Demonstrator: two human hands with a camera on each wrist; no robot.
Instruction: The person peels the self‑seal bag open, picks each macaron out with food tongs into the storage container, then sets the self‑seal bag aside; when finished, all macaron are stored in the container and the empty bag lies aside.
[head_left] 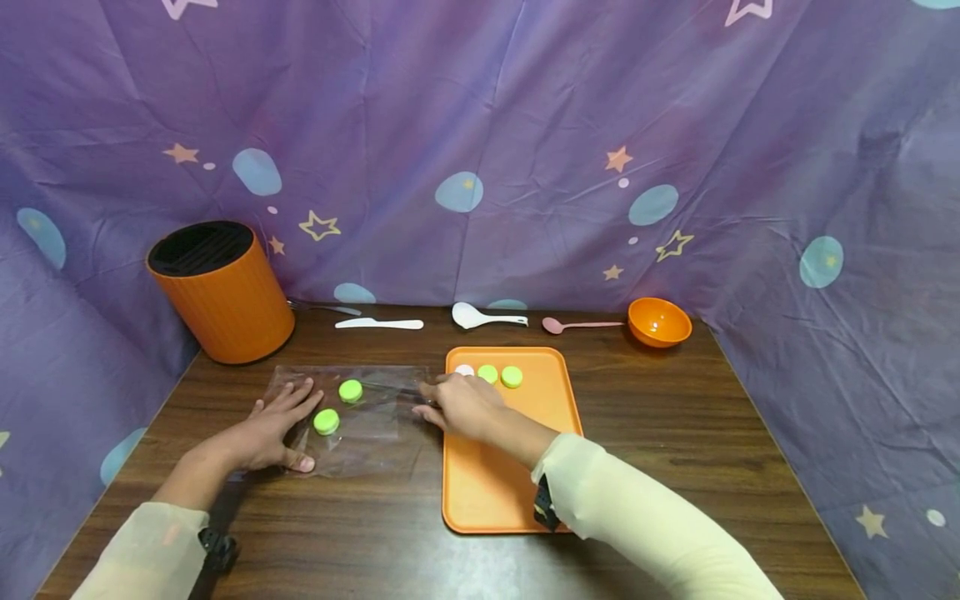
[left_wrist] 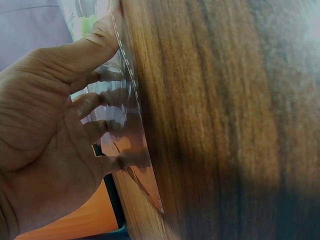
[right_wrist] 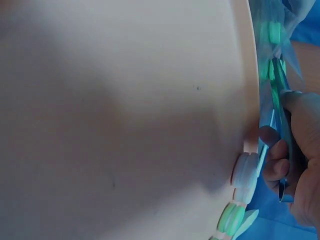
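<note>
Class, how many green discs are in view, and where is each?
4. At the clear plastic, on or in it: a nearer green disc and a farther green disc. On the orange tray, side by side: a left green disc and a right green disc. The right hand may hide more.

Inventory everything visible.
Ribbed block: one, orange, left
Thin utensil: one, greyish, back
Knife, ladle: one each, white, back
Spoon: one, pink, back
Bowl: one, orange, right
Rectangular tray: one, orange, centre
Plastic bag: one, clear, left
Discs: four, green, bag and tray
Disc: at least one, white, tray
Metallic tongs: one, grey, centre
Table: one, brown, beneath
Curtain: one, purple, behind
Wrist cameras: two, black
Sleeves: two, cream, arms
Left hand: one, at bag
Right hand: one, gripping tongs
</note>
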